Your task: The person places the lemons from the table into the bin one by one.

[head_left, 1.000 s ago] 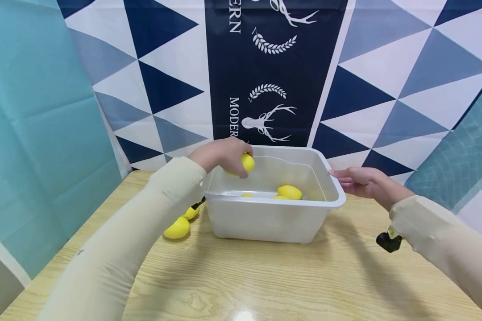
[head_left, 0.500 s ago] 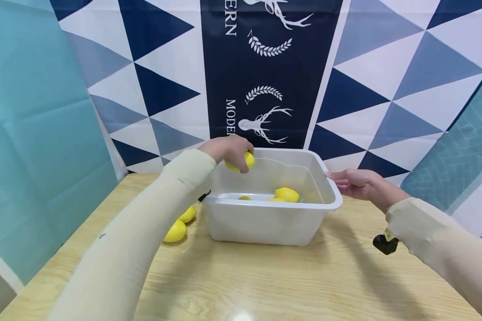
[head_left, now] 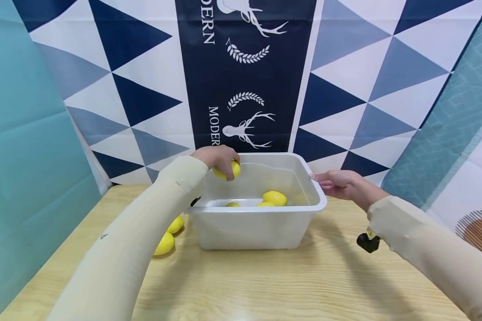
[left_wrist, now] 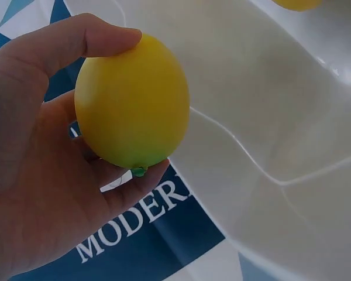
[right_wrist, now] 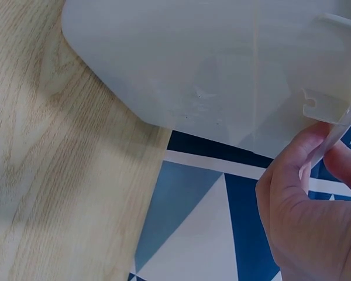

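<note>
My left hand (head_left: 218, 159) grips a yellow lemon (left_wrist: 134, 105) with a green tip, above the left part of a white plastic bin (head_left: 249, 229). In the left wrist view the thumb lies over the lemon and the fingers curl behind it. Inside the bin lie several lemons (head_left: 275, 198), partly hidden by its front wall. My right hand (head_left: 341, 183) holds the bin's right rim; in the right wrist view, thumb and fingers (right_wrist: 292, 167) pinch the rim from both sides. Two more lemons (head_left: 165, 244) lie on the table left of the bin, partly behind my left sleeve.
The bin stands on a wooden table (head_left: 241, 285) near its back edge. Behind hangs a patterned curtain (head_left: 241, 67) with triangles and deer heads. A teal sheet (head_left: 28, 156) covers the left side.
The whole head view has shifted, so everything sits further left in it. My left hand still holds the lemon over the bin, and the right hand keeps its hold on the rim.
</note>
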